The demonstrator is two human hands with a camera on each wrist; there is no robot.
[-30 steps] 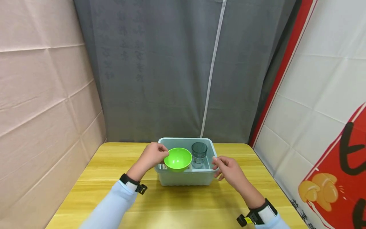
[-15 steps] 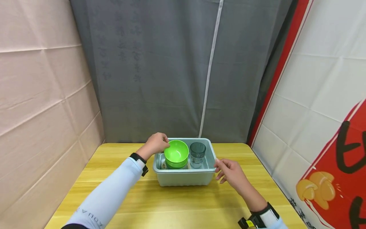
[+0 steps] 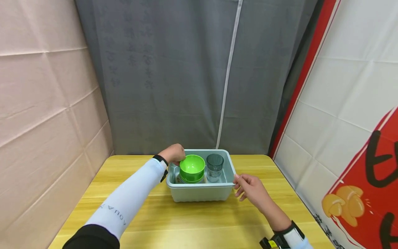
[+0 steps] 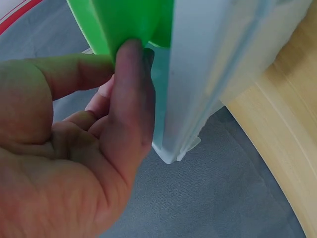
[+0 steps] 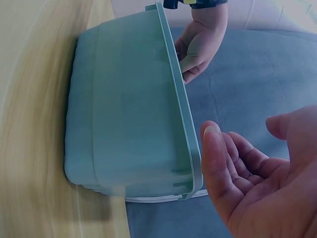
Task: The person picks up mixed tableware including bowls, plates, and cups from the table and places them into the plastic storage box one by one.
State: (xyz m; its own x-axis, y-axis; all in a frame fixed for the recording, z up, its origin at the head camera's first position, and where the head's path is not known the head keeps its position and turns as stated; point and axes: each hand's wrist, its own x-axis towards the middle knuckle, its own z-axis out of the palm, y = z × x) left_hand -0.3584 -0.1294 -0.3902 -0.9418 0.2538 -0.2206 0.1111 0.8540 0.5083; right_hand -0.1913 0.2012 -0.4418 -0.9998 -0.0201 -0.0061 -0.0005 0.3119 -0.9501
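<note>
My left hand (image 3: 174,154) pinches the rim of a bright green bowl (image 3: 192,165) between thumb and fingers. In the left wrist view the thumb and fingertips meet on the green bowl (image 4: 126,22), close to the bin's wall. The bowl is inside a pale blue-green plastic bin (image 3: 202,194), above what looks like a second green bowl (image 3: 190,181). To its right in the bin stand dark-tinted glass cups (image 3: 215,165), seemingly stacked. My right hand (image 5: 257,178) holds nothing; its fingers are loosely bent beside the bin's rim (image 5: 187,129) at the front right corner.
The bin stands on a wooden table (image 3: 199,224), near its back edge. Behind hangs a grey curtain (image 3: 174,79). A pale cloth wall (image 3: 53,103) closes the left side, and a white and red printed banner (image 3: 342,103) the right.
My left hand has moved forward, carrying the green bowl back and then slightly down into the bin. My right hand has stayed nearly still by the bin's corner.
</note>
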